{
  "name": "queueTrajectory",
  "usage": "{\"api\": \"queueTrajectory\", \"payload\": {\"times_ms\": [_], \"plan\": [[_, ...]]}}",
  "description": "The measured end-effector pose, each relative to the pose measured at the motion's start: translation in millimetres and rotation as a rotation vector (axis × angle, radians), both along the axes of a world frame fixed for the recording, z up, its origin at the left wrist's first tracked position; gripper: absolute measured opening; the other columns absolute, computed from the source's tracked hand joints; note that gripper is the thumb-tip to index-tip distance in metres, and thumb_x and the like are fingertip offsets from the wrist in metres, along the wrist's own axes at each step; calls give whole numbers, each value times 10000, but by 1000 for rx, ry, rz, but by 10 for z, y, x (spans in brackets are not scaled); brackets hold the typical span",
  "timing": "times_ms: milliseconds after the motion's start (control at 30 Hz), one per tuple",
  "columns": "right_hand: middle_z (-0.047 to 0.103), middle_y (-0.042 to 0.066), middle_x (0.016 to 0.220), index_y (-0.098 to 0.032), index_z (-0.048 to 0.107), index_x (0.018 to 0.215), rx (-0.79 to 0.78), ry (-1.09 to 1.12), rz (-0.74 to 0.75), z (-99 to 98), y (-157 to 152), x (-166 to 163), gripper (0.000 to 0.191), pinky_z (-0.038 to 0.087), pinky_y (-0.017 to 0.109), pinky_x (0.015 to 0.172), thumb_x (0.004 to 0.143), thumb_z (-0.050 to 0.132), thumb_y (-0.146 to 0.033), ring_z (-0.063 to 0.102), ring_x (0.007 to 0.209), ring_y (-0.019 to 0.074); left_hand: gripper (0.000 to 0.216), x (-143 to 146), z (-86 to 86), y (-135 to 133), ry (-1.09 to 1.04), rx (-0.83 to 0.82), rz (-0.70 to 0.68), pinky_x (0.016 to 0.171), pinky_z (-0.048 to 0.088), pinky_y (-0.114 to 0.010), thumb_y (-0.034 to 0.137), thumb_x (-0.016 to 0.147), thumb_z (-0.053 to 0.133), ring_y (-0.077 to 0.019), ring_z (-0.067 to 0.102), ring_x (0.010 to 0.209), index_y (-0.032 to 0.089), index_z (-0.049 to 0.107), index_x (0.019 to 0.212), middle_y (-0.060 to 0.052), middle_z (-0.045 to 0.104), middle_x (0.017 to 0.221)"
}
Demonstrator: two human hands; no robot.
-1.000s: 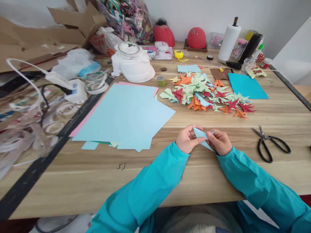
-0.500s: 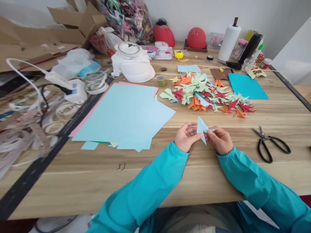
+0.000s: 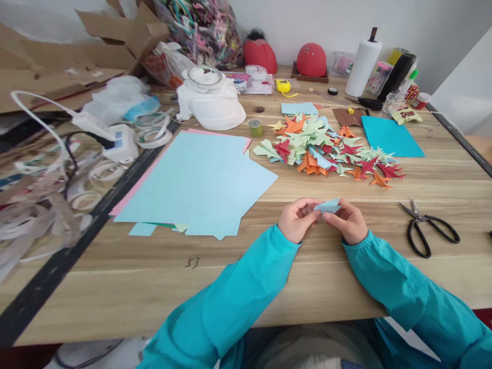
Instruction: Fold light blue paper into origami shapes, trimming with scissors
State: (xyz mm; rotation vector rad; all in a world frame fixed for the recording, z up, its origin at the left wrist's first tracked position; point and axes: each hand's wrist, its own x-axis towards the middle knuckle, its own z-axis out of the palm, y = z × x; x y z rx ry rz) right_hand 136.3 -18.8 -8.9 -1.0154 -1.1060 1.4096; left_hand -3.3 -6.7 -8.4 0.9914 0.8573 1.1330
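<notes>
Between my hands is a small light-blue folded paper (image 3: pixel 328 206), held above the wooden table. My left hand (image 3: pixel 296 220) pinches its left end between thumb and fingers. My right hand (image 3: pixel 348 222) grips the right end, thumb at the lower edge and fingers behind. The fingers partly cover the paper. Beyond my hands lies a heap of folded paper cranes (image 3: pixel 307 136) in pale green, orange, red and blue. Large light-blue sheets (image 3: pixel 184 177) rest in a stack to the left, with a pink sheet showing at the edge.
Black-handled scissors (image 3: pixel 421 223) lie partly spread at the right. A spool of green thread (image 3: pixel 255 127) stands by the sheets. Bright blue paper (image 3: pixel 392 136) lies behind the cranes. White ribbon rolls (image 3: pixel 154 136) and a power strip (image 3: pixel 125 143) crowd the left side.
The blue folded paper has turned from upright, with its points spread, to a flatter shape lying lengthwise between my fingers. Both hands stay in nearly the same place.
</notes>
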Motion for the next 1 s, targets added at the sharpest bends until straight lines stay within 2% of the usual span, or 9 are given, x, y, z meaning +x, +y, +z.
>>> {"api": "queueTrajectory", "payload": {"times_ms": [167,333,533,667,800,867,933,1000], "plan": [[624,3,582,-178,645,687,-52,-117,-33,-24,-4,25,225,441,262,478,600,715,-374,542,509,123,219,-20,37,-9,90,33,8,428,406,-182,192,551,719,-67,511,466,118,610,725,17,581,535],[595,-14,536,-169,615,677,-21,-131,-7,-31,13,40,228,418,248,429,571,741,-327,508,447,106,167,-49,72,-3,134,87,4,470,420,-182,174,536,726,-62,509,476,121,632,664,12,592,537],[623,-23,644,-187,588,791,-31,-103,-74,-6,8,32,352,455,248,490,515,774,-299,549,498,104,150,-47,73,-12,143,162,-22,469,414,-194,226,575,712,-66,504,495,125,653,668,-18,622,629],[591,-27,539,-165,612,652,-49,-182,-67,9,-2,40,250,405,222,464,516,771,-301,502,465,85,191,-39,66,-24,164,108,-34,445,394,-190,233,546,733,-66,485,472,125,652,680,-1,588,557],[595,-19,498,-168,609,625,-142,-33,-97,-13,19,44,230,374,224,422,537,760,-316,498,429,94,261,-48,67,-19,-6,4,-43,482,451,-226,279,611,687,-111,553,524,121,652,816,-30,619,616],[596,-16,485,-169,603,599,-209,86,-131,-3,36,33,247,367,222,406,504,773,-321,503,419,98,254,-54,61,-8,-87,-33,-53,509,478,-247,289,654,646,-141,586,595,127,655,850,-48,630,676],[592,-17,467,-169,597,560,-265,176,-163,31,48,14,265,361,218,389,450,794,-308,498,402,96,251,-55,50,-1,-82,8,-57,534,496,-260,261,650,649,-159,596,667,144,660,872,-59,630,749],[582,-21,445,-169,592,526,-290,217,-174,74,50,-5,265,357,215,375,420,802,-291,483,380,88,239,-48,35,-3,-11,137,-68,583,508,-271,225,633,669,-168,591,736,159,674,862,-71,616,823]]}}
